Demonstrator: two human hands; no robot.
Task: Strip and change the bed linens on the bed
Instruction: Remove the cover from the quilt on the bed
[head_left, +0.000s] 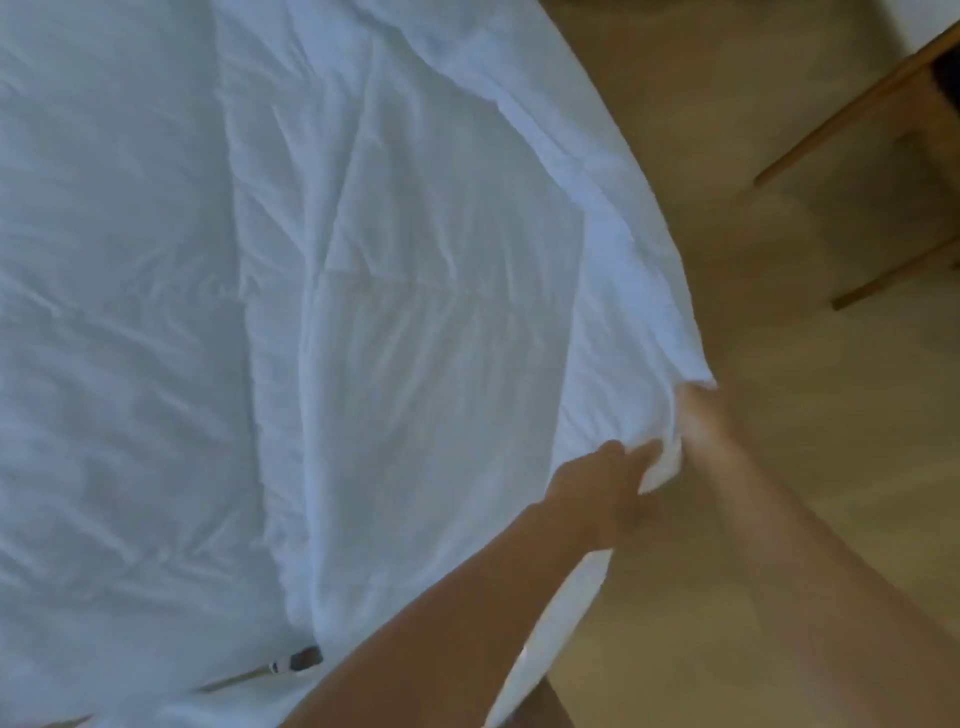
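**White duvet corner getting gathered at the bed's edge**

White quilted duvet (415, 291) is lying spread over the bed, and its near-right corner is where everything is happening. Both hands are working that one corner, close together. The left hand (597, 483) is reaching in with its fingers pinching a bunched fold of the fabric. The right hand (701, 421) is sitting just beside it, right at the corner tip, but it's smeared with motion blur, so I honestly can't tell if it's closed on the cloth or just touching it.

My guess on the step: this is either lining the corner up or pulling the duvet off, so somewhere mid-task, not near the end. The next move probably calls for a firm two-handed hold on that corner and a steady pull along the edge, keeping the fabric off the floor.

Left of the duvet, a flatter white sheet (104, 312) is covering the rest of the mattress, pretty wrinkled. Near the duvet's lower edge, something small and dark with a pale cord (296, 662) is poking out, maybe a cable end, too blurry to say.

Right of the duvet, the tan floor (779, 260) is showing, and further off, wooden furniture legs (852, 104) are slanting across the upper corner.
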